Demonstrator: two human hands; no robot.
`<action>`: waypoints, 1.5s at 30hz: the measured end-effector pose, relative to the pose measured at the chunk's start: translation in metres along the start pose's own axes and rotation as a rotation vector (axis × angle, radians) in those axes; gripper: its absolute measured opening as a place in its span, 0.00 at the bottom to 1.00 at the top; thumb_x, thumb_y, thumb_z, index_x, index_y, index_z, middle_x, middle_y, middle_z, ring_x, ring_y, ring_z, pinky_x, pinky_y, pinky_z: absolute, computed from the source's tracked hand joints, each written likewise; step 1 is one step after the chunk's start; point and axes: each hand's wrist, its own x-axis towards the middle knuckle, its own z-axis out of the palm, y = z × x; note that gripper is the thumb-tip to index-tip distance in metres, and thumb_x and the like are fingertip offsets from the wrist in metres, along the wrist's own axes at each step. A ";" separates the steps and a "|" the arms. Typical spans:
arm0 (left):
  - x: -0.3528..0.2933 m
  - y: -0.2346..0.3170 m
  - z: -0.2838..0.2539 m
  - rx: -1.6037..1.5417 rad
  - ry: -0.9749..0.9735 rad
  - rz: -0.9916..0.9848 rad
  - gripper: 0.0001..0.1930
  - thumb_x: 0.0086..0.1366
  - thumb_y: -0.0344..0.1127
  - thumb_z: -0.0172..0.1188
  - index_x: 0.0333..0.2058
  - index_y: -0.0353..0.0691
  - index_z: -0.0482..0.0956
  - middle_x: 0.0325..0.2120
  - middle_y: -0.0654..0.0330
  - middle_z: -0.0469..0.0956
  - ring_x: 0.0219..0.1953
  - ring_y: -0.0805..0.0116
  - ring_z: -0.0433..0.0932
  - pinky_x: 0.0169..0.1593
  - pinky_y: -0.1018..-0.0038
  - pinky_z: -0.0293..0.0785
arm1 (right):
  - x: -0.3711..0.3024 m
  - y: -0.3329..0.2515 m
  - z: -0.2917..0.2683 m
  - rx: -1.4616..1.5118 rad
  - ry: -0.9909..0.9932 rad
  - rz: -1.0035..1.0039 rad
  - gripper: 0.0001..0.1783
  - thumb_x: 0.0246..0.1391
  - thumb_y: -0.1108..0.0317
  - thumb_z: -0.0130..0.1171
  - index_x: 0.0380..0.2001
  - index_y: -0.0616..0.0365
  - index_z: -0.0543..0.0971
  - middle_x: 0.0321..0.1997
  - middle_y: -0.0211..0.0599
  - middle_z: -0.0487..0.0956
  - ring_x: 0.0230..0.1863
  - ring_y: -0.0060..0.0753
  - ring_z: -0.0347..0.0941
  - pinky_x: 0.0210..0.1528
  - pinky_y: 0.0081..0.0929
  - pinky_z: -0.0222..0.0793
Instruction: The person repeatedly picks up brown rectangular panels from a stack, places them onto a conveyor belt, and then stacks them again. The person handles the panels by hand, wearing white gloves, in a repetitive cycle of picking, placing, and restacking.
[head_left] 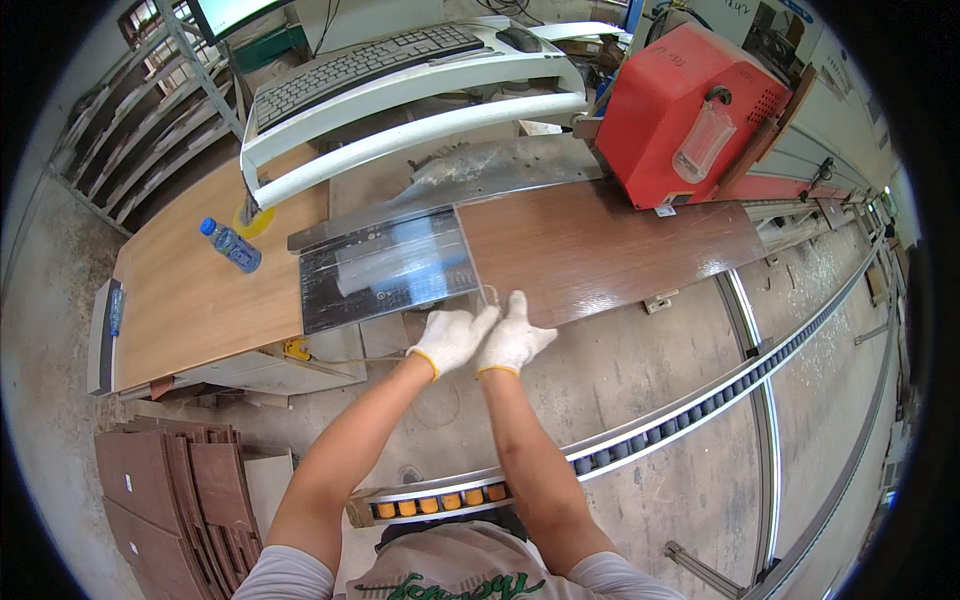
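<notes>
A long brown wood-grain board (610,245) lies on the machine bed, its left end meeting a dark, shiny plate (390,262). My left hand (452,338), in a white knit glove with a yellow cuff, is at the board's near left corner with its fingers drawn together. What they pinch, if anything, is hidden. Beside it my right hand (515,338), gloved alike, touches or nearly touches the board's near edge. Its fingers point away from me, and one sticks out to the right. A thin pale sliver shows between the hands, too small to name.
A red machine housing (685,115) stands over the board's far right. A keyboard (370,72) rests on a white shelf. A blue-capped bottle (231,246) lies on the wooden table (200,310). A curved roller rail (640,440) crosses near my body; brown panels (180,490) are stacked lower left.
</notes>
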 end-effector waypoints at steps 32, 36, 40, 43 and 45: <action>-0.560 -0.146 0.023 -0.638 0.684 -1.054 0.32 0.73 0.65 0.64 0.40 0.32 0.88 0.28 0.53 0.86 0.31 0.66 0.87 0.39 0.69 0.82 | 0.391 -0.118 -0.072 -1.027 -0.635 -0.397 0.26 0.72 0.54 0.55 0.62 0.63 0.79 0.60 0.45 0.85 0.55 0.39 0.82 0.63 0.42 0.77; -0.655 -0.230 0.041 -1.086 1.160 -1.132 0.29 0.76 0.61 0.62 0.35 0.35 0.88 0.25 0.58 0.85 0.25 0.65 0.84 0.33 0.70 0.80 | 0.254 -0.070 -0.062 -0.741 -1.431 -0.256 0.29 0.77 0.46 0.50 0.64 0.57 0.80 0.61 0.43 0.86 0.57 0.36 0.82 0.65 0.41 0.75; -0.745 -0.339 0.047 -0.473 1.371 -1.455 0.37 0.70 0.70 0.61 0.31 0.34 0.90 0.28 0.50 0.88 0.30 0.53 0.87 0.42 0.57 0.81 | -0.015 0.051 -0.010 -1.145 -1.379 0.095 0.24 0.72 0.60 0.60 0.64 0.59 0.77 0.58 0.40 0.83 0.56 0.36 0.79 0.64 0.34 0.74; -0.816 -0.409 0.041 0.155 1.231 -1.907 0.37 0.75 0.67 0.53 0.34 0.32 0.89 0.34 0.37 0.87 0.39 0.35 0.87 0.50 0.47 0.80 | -0.245 0.138 -0.010 -1.087 -2.101 -0.670 0.22 0.70 0.62 0.62 0.61 0.62 0.78 0.57 0.45 0.84 0.55 0.46 0.82 0.62 0.40 0.77; -0.845 -0.442 0.032 0.307 1.146 -2.066 0.38 0.75 0.67 0.52 0.41 0.29 0.86 0.40 0.31 0.85 0.43 0.28 0.85 0.55 0.45 0.80 | -0.391 0.187 -0.026 -1.195 -2.155 -0.723 0.25 0.68 0.59 0.64 0.61 0.64 0.79 0.61 0.51 0.84 0.58 0.53 0.82 0.64 0.44 0.75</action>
